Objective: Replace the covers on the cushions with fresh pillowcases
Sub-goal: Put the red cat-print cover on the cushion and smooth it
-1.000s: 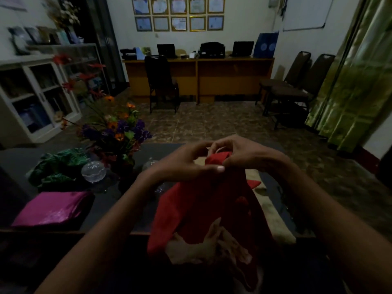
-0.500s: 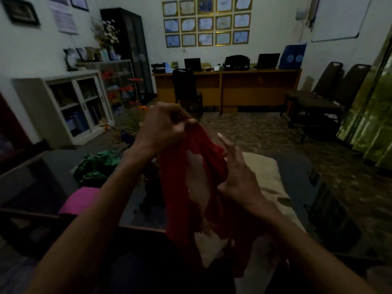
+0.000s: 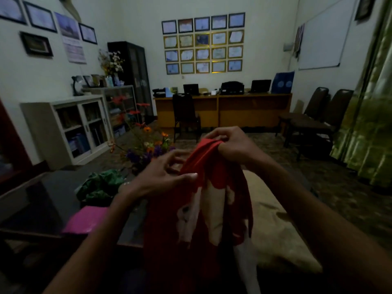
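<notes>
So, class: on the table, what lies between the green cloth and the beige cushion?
In the head view, the hanging red cover and the left hand holding it.

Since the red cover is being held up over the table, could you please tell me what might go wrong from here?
1. The left hand works close to the bunch of orange and purple flowers; a wide pull could knock it over.
2. The red and cream fabric cover hangs bunched from the right hand, so its opening may be hard to find in this dim light.
</notes>
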Tool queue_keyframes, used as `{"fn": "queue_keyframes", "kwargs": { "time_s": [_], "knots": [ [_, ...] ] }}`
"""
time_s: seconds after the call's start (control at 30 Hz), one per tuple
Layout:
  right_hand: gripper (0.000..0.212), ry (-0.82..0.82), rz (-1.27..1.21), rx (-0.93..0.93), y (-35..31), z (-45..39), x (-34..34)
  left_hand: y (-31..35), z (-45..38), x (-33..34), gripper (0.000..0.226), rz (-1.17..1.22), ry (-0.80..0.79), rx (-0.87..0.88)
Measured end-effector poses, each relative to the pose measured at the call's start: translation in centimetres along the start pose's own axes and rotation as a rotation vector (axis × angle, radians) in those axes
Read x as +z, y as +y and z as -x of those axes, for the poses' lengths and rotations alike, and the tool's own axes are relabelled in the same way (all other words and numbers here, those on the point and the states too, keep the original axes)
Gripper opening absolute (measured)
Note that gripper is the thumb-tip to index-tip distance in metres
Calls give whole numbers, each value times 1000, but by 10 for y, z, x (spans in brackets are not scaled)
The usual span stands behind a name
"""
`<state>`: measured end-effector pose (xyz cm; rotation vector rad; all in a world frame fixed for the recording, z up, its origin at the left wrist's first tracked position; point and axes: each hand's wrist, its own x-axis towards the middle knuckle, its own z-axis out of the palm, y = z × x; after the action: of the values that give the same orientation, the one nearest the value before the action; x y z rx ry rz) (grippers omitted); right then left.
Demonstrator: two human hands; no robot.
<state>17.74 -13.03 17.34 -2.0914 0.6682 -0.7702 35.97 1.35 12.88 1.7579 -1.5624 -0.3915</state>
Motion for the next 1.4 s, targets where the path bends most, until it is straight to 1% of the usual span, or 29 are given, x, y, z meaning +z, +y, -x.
{"fn": "queue_keyframes", "kwargs": {
  "time_s": [0.07, 0.1, 0.13, 0.2, 0.3, 0.37, 0.43, 0.5, 0.53, 0.57, 0.67, 0.73, 0.77, 0.83, 0.87, 0.93, 1.0, 1.07, 1.1, 1.17, 1.2, 1.23, 1.27, 1.3, 1.33, 1.4],
  "knots": [
    [27, 32, 8, -58, -14, -11, -11, 8, -11, 6, 24, 18, 123, 82],
    [27, 65, 44, -85, -16, -16, -16, 12, -16, 3, 12, 34, 209, 100],
    [30, 98, 111, -119, -13, -21, -20, 17, -22, -4, 15, 24, 308, 103],
    [44, 141, 303, -178, -1, -23, -20, 25, -32, -21, 21, -15, 485, 80],
    [59, 123, 502, -161, 37, -12, -4, 29, -44, -49, 17, -23, 681, 26],
    [73, 93, 610, -100, 66, 0, 6, 24, -46, -63, 20, -45, 742, -10],
    [86, 53, 576, -2, 80, 7, 3, 17, -43, -67, 21, -122, 739, -48],
    [88, 80, 529, 79, 78, 5, -12, 7, -40, -64, 19, -179, 741, -104],
    [83, 147, 553, 85, 73, 2, -22, 3, -38, -63, 18, -178, 748, -132],
    [76, 256, 594, 55, 66, -3, -34, 0, -37, -61, 18, -171, 755, -157],
    [59, 623, 611, -137, 29, -12, -69, 3, -38, -61, 18, -139, 803, -205],
    [58, 791, 583, -183, 13, -17, -85, 12, -42, -61, 18, -149, 859, -188],
    [61, 829, 592, -184, 12, -18, -88, 17, -43, -59, 22, -132, 874, -160],
    [65, 794, 661, -170, 26, -17, -85, 17, -48, -54, 35, -70, 831, -93],
    [66, 746, 703, -136, 41, -17, -83, 12, -50, -51, 42, -69, 756, -74],
    [66, 664, 747, 0, 73, -13, -81, -4, -54, -37, 49, -172, 530, -125],
    [65, 670, 744, 103, 96, -5, -80, -19, -54, -16, 44, -286, 357, -204],
    [59, 705, 713, 149, 112, 2, -79, -31, -52, 8, 31, -303, 260, -254],
    [55, 709, 668, 169, 119, 5, -79, -37, -52, 18, 24, -309, 214, -279],
    [49, 678, 464, 214, 128, 4, -81, -45, -52, 32, 17, -324, 81, -356],
    [46, 648, 324, 221, 131, 3, -82, -46, -51, 37, 23, -321, 0, -387],
    [43, 608, 189, 226, 131, 1, -82, -47, -52, 43, 33, -317, -63, -401],
    [40, 566, 70, 232, 128, -1, -83, -46, -51, 49, 44, -322, -90, -407],
    [38, 521, -22, 241, 125, -3, -82, -44, -50, 55, 53, -348, -77, -406],
    [36, 471, -92, 243, 121, -5, -82, -42, -51, 60, 60, -385, -35, -401],
    [34, 360, -163, 234, 113, -10, -85, -41, -57, 65, 63, -422, 87, -395]
  ]
}}
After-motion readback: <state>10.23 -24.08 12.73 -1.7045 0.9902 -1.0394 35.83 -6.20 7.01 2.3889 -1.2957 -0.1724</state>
